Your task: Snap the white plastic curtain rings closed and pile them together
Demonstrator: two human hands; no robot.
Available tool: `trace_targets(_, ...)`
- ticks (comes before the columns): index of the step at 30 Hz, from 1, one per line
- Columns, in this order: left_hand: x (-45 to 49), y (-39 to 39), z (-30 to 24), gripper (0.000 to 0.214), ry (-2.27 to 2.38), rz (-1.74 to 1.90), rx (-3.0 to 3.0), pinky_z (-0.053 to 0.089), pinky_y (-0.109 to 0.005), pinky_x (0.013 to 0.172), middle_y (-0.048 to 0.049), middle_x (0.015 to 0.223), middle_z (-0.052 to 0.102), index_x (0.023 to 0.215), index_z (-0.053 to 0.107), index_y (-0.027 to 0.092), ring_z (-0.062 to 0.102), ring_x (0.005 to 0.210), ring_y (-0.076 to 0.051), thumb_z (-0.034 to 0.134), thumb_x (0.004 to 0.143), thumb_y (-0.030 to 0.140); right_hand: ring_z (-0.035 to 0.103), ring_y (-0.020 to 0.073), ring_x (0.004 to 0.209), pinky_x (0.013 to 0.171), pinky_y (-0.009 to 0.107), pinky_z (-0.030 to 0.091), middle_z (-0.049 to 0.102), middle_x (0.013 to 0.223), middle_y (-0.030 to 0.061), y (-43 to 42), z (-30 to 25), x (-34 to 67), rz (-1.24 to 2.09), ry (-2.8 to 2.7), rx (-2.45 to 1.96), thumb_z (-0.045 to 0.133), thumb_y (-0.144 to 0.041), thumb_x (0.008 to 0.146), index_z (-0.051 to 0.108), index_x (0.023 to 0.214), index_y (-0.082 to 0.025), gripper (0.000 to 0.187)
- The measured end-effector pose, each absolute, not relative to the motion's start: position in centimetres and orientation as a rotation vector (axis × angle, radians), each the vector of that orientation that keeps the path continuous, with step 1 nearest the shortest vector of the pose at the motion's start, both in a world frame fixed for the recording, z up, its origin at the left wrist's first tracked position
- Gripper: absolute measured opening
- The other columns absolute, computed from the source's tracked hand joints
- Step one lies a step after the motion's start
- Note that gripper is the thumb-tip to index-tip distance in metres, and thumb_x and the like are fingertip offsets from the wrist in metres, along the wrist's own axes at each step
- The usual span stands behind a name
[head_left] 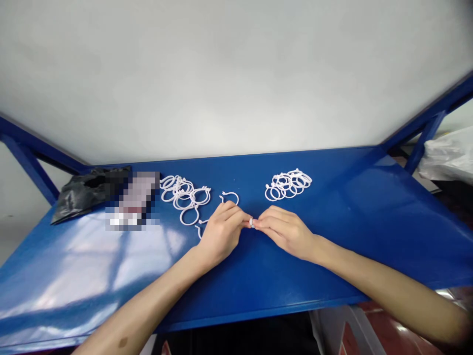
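My left hand (220, 230) and my right hand (286, 230) meet at the middle of the blue table (332, 246), fingers pinched together on a small white plastic ring (251, 222) between the fingertips. Most of that ring is hidden by my fingers. A single open white ring (229, 197) lies just beyond my left hand. Another ring (200, 228) pokes out from under my left hand. A pile of several white rings (185, 195) lies to the left, and a second pile of several rings (288, 184) lies beyond my right hand.
A black plastic bag (86, 191) lies at the table's far left, next to a blurred-out object (133, 201). A white wall rises behind the table. Blue frame struts (424, 125) slant at both sides. A white bag (449, 155) sits at far right.
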State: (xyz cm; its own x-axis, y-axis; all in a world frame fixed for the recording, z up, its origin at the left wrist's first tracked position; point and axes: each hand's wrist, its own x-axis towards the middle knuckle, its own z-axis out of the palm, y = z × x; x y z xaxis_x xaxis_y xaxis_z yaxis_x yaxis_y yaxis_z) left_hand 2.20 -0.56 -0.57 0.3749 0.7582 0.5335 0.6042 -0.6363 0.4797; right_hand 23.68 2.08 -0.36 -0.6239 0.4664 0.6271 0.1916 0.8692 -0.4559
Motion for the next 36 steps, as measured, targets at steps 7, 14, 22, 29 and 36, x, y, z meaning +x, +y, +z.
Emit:
trace_targets(7,2.1,-0.6,0.2,0.017,1.241,1.07,2.56,0.052,-0.035,0.075,-0.0046,0.086,0.073,0.095,0.068,0.02,0.061,0.081,-0.018,0.052,0.101,0.022,0.068,0.017,0.081,0.07,0.033,0.059,0.075,0.094,0.0051,2.7,-0.4,23.6,0.336,-2.234,-0.484,0.058,-0.016,0.099,0.069,0.109,-0.023,0.016)
trace_targets(14,0.7,0.5,-0.7,0.024,1.773,0.753,2.697,0.049,-0.044,0.083,-0.0122,0.108,0.07,0.109,0.067,0.016,0.06,0.1,-0.03,0.062,0.095,0.035,0.068,0.022,0.087,0.082,0.039,0.055,0.077,0.096,0.0052,7.5,-0.1,26.4,0.024,-2.025,-0.999,0.057,-0.025,0.1,0.071,0.102,-0.023,0.015)
trace_targets(22,-0.2,1.4,-1.3,0.013,1.873,0.589,2.707,0.044,-0.042,0.08,-0.0099,0.102,0.068,0.093,0.07,0.02,0.057,0.095,-0.028,0.057,0.097,0.023,0.057,0.0287,0.091,0.082,0.045,0.047,0.073,0.094,0.0077,10.7,-0.8,29.4,-0.163,-1.974,-1.354,0.056,-0.029,0.098,0.071,0.093,-0.022,0.017)
trace_targets(29,0.0,1.5,-1.4,0.014,1.774,0.71,2.786,0.042,-0.039,0.077,-0.0082,0.102,0.069,0.092,0.069,0.02,0.056,0.092,-0.026,0.057,0.098,0.021,0.056,0.0289,0.099,0.085,0.046,0.049,0.071,0.103,0.0092,10.3,-0.8,28.9,-0.254,-1.978,-1.266,0.06,-0.026,0.096,0.071,0.096,-0.02,0.013)
trace_targets(36,0.9,1.0,-0.7,0.009,1.453,1.032,2.89,0.044,-0.032,0.074,-0.0051,0.093,0.065,0.094,0.068,0.02,0.051,0.083,-0.019,0.06,0.096,0.016,0.065,0.0229,0.097,0.088,0.043,0.054,0.072,0.103,0.0081,6.6,0.2,26.1,0.016,-2.201,-0.824,0.059,-0.021,0.099,0.068,0.104,-0.02,0.01)
